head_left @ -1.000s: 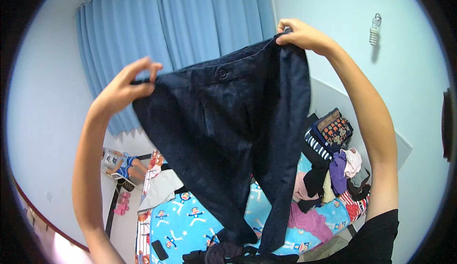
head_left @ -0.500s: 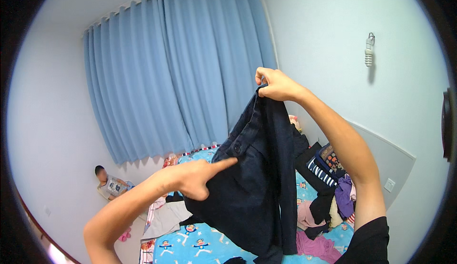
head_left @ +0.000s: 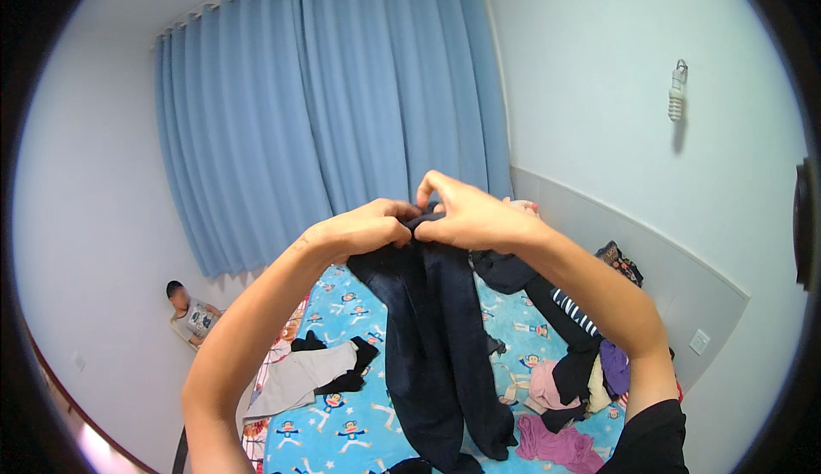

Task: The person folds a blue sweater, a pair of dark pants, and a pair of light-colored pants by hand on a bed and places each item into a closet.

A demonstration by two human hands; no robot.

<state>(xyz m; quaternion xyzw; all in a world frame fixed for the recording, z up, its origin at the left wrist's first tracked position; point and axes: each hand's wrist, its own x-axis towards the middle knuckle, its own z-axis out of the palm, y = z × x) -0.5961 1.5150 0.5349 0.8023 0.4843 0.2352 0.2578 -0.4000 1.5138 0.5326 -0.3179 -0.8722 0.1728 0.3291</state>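
Head view: left hand point(head_left: 363, 230) and right hand point(head_left: 466, 217) meet at chest height, each grip pinching the waistband end of dark navy trousers point(head_left: 440, 346). Fingertips touching, both grips pressed together on the cloth. Trousers hang folded lengthwise, legs together, lower ends dangling above a bed point(head_left: 342, 440) with a cartoon-print blue sheet. Elsewhere on the bed: grey garment point(head_left: 295, 380) to the left, pile of mixed clothes point(head_left: 573, 371) along the right wall. Blue curtain point(head_left: 325, 106) behind.

Step in hand, by judgement: lengthwise fold just formed, waistband halves matched. Next move likely calls for lowering onto the bed with edges kept aligned, then folding across the legs.
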